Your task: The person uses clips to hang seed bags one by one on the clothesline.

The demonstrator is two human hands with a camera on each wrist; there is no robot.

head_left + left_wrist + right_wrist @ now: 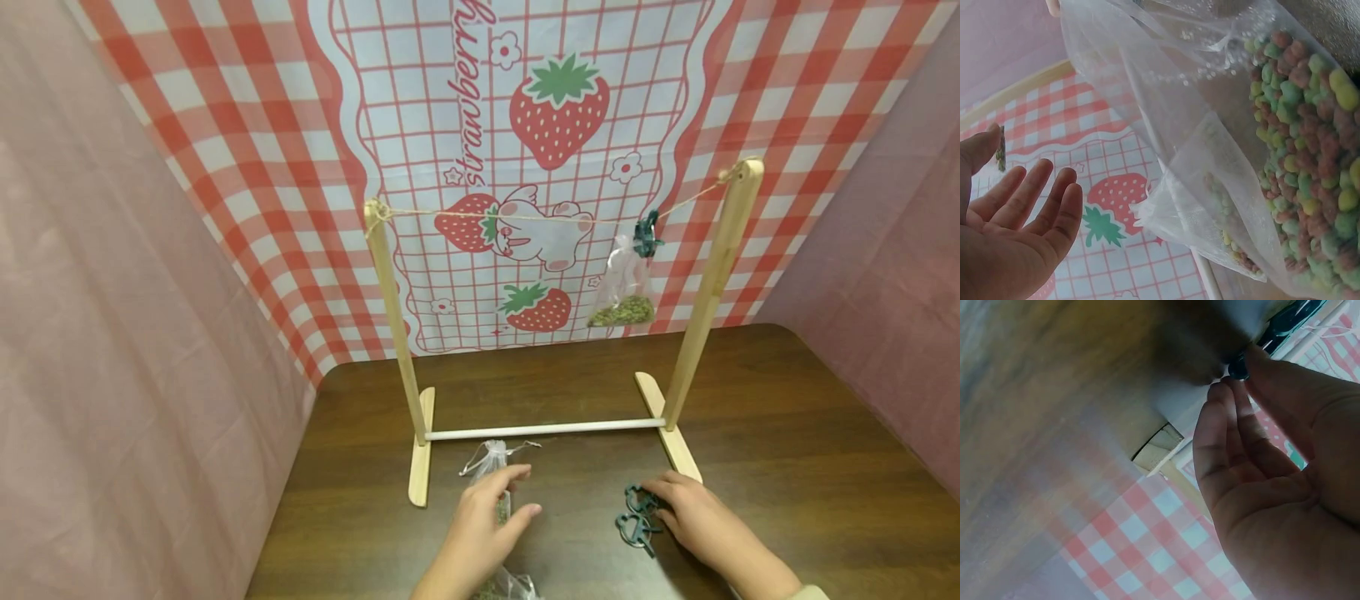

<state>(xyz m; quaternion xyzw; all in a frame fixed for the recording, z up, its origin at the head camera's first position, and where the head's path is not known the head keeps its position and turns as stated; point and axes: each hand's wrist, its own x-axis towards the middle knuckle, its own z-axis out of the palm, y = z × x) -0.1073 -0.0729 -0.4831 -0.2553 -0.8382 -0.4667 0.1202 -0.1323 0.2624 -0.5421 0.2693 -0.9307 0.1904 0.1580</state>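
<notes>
- The dark-brown wooden surface (780, 408) spans the lower half of the head view.
- A pale wooden stand with two upright posts (398, 333) rises at centre, a thin tan string (525, 217) tied between its tops.
- At lower centre, the left hand (480, 521) is spread wide, thumb apart from the fingers, gripping nothing.
- At lower right, the right hand (701, 521) is narrow, thumb and fingertips appearing to pinch one clip.
- Right of centre, a sheer white pouch of greenish bits (626, 310) hangs from the string; by that, one looks done.
- At lower centre, a sheer white drawstring pouch (495, 454) lies partly behind the left hand; another sheer pouch (519, 586) shows at the bottom edge. Neither is hung, so both seem left.
- Smallest, a dark-green plastic clip (646, 235) holds the hanging pouch; two loose dark-green ring-shaped clips (636, 531) lie at the right hand's fingertips.
</notes>
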